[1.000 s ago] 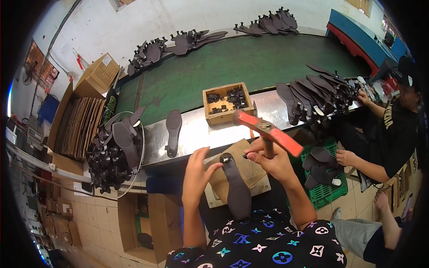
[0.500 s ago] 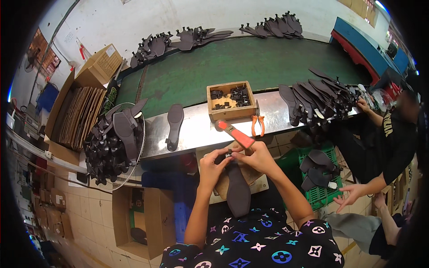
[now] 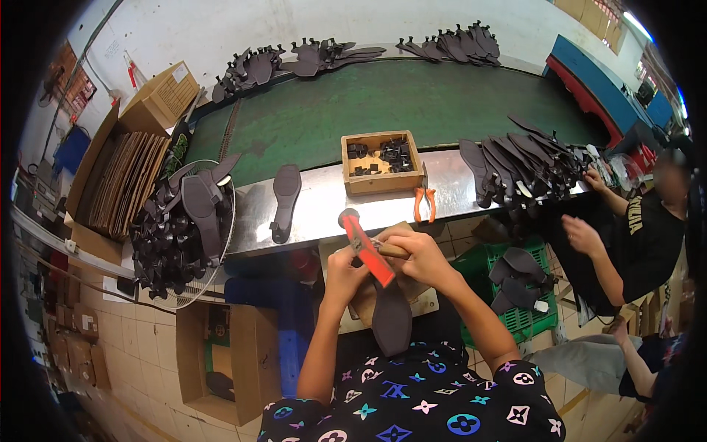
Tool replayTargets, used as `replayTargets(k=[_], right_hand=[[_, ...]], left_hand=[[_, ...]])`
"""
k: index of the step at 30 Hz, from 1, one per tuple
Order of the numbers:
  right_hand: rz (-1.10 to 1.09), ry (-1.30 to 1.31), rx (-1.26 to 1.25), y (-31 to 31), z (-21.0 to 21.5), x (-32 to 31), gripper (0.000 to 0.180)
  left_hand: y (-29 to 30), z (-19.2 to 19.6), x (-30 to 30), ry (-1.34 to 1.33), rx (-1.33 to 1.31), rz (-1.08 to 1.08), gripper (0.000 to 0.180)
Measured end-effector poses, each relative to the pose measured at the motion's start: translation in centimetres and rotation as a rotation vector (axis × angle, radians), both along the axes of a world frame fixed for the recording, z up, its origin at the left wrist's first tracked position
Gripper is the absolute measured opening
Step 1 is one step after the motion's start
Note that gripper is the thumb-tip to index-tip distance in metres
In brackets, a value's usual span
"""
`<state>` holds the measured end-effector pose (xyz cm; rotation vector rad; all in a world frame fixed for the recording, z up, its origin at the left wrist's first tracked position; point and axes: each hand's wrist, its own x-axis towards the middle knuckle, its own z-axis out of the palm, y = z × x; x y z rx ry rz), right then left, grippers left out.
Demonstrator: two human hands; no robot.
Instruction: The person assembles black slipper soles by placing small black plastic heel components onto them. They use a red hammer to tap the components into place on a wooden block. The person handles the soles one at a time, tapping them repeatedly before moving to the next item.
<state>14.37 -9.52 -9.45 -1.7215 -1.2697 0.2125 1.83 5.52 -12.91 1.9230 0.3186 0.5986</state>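
Observation:
A dark grey shoe sole lies lengthwise in front of me on a wooden board, its wide end toward my body. My left hand is closed at the sole's far, narrow end, its fingertips partly hidden by the hammer. In my right hand is the wooden handle of a hammer, whose red head hangs over that narrow end. A wooden box of small black parts stands beyond my hands. Beside it lie orange-handled pliers, and one heeled sole rests to the left.
A green conveyor belt with a metal edge runs across. Heeled soles are piled at right, and more fill a round basket at left. A cardboard box and green crate flank me. A co-worker sits at right.
The hammer's red head has swung left and down over the sole's narrow end, and my right hand now grips its handle in view. The co-worker's lower hand has risen.

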Motion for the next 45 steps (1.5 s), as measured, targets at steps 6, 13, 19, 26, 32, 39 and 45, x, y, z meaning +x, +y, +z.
replayTargets(k=[6,13,19,26,32,39,45], right_hand=[[-0.034,-0.023,-0.016,0.2,0.2,-0.2,0.022],[-0.063,0.005,-0.042,-0.6,0.7,-0.3,0.026],[-0.169,0.366,-0.062,-4.0,4.6,-4.2,0.03],[-0.165,0.165,-0.169,-6.3,5.5,-6.4,0.028],[-0.169,0.204,-0.165,-6.6,6.0,-7.3,0.024],[-0.19,0.027,-0.153,-7.2,5.1,-7.0,0.03],[-0.087,-0.164,0.066,-10.4,4.4,-7.0,0.026]], left_hand=[[0.4,0.2,0.0,0.013,0.005,-0.025,0.027],[0.7,0.2,0.2,0.008,-0.003,-0.05,0.024],[1.2,-1.1,0.1,0.028,-0.303,-0.122,0.029],[1.5,-1.3,0.3,0.067,-0.289,-0.118,0.032],[1.2,0.3,0.1,0.093,-0.261,-0.129,0.032],[0.7,-1.3,-0.9,0.066,0.258,-0.04,0.111],[0.4,-0.4,-1.3,0.215,0.367,-0.039,0.126]])
